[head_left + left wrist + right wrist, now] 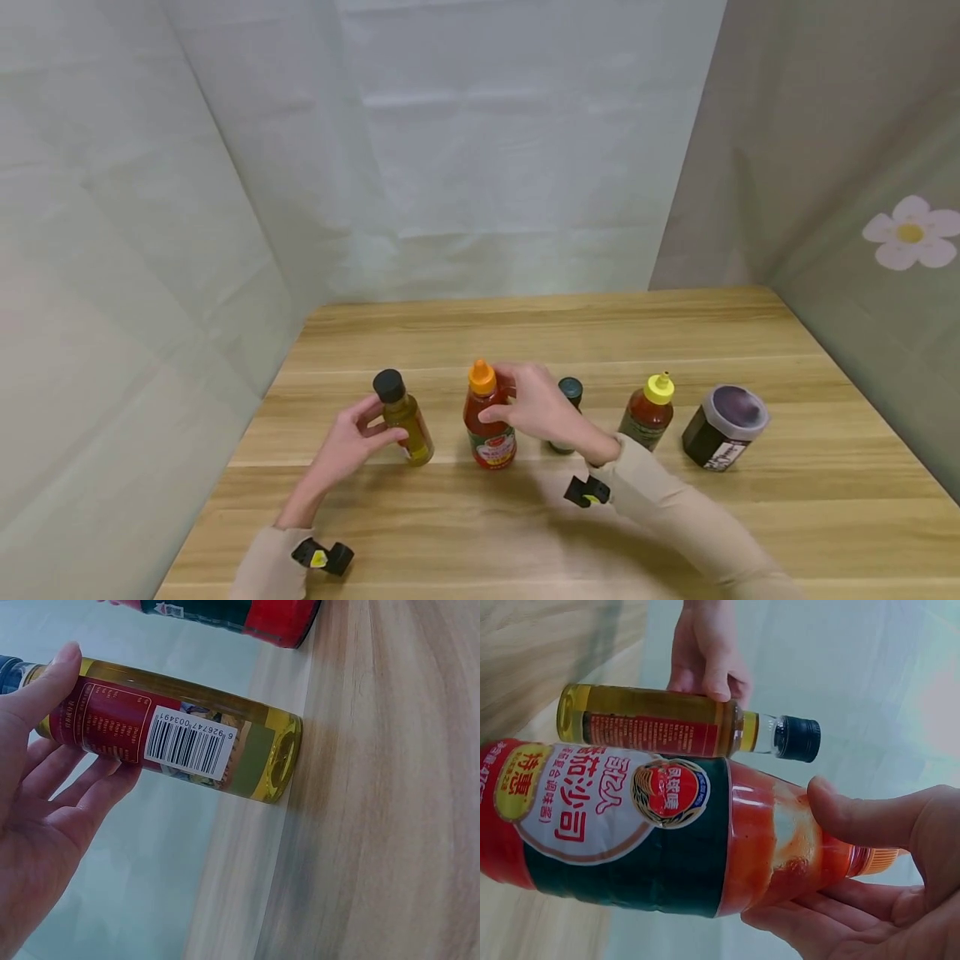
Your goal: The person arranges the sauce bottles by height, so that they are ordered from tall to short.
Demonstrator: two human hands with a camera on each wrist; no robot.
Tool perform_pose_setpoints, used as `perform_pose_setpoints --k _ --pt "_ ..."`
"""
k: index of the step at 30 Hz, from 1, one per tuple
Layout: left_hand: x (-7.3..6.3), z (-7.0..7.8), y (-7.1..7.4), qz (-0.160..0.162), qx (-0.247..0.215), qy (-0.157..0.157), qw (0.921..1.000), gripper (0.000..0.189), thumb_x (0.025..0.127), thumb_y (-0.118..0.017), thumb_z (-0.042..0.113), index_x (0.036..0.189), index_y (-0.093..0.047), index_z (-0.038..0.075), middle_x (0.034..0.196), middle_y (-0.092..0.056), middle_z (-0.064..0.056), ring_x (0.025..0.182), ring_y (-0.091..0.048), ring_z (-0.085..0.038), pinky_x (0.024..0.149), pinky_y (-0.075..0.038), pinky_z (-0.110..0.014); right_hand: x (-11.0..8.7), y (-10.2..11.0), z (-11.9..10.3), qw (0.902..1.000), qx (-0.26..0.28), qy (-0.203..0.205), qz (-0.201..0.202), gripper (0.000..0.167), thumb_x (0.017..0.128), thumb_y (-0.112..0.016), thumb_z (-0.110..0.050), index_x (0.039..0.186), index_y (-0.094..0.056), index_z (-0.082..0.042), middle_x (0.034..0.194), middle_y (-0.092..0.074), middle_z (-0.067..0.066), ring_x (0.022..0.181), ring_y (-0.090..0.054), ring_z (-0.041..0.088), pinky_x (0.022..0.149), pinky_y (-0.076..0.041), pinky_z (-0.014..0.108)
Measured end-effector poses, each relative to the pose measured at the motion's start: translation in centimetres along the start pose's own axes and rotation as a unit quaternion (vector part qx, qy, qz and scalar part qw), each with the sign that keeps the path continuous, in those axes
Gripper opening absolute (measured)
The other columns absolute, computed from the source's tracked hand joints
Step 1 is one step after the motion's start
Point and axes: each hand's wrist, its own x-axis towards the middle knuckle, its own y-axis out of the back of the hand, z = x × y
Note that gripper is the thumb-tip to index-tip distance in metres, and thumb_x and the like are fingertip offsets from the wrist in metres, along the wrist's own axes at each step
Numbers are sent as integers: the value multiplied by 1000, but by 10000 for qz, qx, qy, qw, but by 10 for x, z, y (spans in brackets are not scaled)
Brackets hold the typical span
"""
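Note:
In the head view my left hand point(352, 442) grips a glass bottle of yellow oil point(412, 429) with a black cap. The left wrist view shows thumb and fingers round its upper part, above a barcode label point(191, 740), and the base right at the wood. To the right, a tomato sauce bottle point(492, 442) with an orange nozzle cap and a green and red label is held by my right hand point(538, 408). Thumb and fingers lie round its narrowing shoulder point(787, 847) in the right wrist view. Both bottles stand close to upright, a short gap apart.
Behind my right wrist is a dark-capped bottle point(571, 390), partly hidden. Further right stand a red sauce bottle point(651, 408) with a yellow nozzle cap and a dark jar point(720, 433) with a pale rim. Pale cloth point(510, 150) hangs around the wooden table point(450, 533).

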Motion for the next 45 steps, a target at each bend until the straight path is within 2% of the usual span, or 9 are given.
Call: perform_pose_setpoints --k 7,13,19,26,30,38,45 --pt "1 0 0 46 112 -7 9999 60 83 -74 9 137 -49 1 131 -57 -26 113 -54 9 94 -54 -34 7 3 -8 9999 34 -114 103 38 82 -77 -9 118 -64 -8 110 -71 5 105 -68 23 96 -55 43" --pt "1 0 -1 -22 36 -12 10000 59 84 -74 7 137 -49 0 131 -57 -27 112 -55 8 95 -54 -37 17 7 -15 9999 -111 -48 96 41 82 -78 -12 120 -64 -7 111 -72 7 103 -69 24 90 -58 39" --pt "2 1 0 10 36 38 10000 61 83 -74 8 137 -49 2 132 -56 -24 113 -55 9 96 -53 -35 29 10 -23 9991 -249 -115 320 44 81 -78 -14 122 -64 -7 114 -71 7 104 -69 25 89 -58 40" --pt "2 0 0 31 37 -17 10000 60 83 -75 7 136 -49 0 132 -57 -26 113 -55 9 95 -54 -35 41 12 -35 9973 -394 -194 596 39 81 -79 -16 118 -67 -9 108 -72 5 94 -69 20 82 -59 36" --pt "0 -2 0 68 55 -15 10000 59 82 -75 7 136 -50 1 131 -57 -26 112 -56 8 94 -54 -34 49 11 -40 9964 -542 -272 601 39 82 -78 -18 118 -67 -9 107 -72 5 92 -69 21 81 -59 36" --pt "-1 -2 -1 100 84 14 9999 60 84 -74 9 138 -48 2 133 -57 -25 113 -55 9 95 -53 -36 68 11 -44 9944 -813 -110 663 39 81 -79 -19 116 -68 -7 104 -73 7 88 -69 21 74 -59 33" --pt "-2 -1 -4 88 76 -41 9999 59 83 -74 8 136 -50 2 130 -58 -25 113 -56 8 95 -53 -38 83 14 -49 9921 -1045 -212 660 41 83 -78 -23 118 -67 -6 107 -73 8 91 -69 24 78 -59 34"
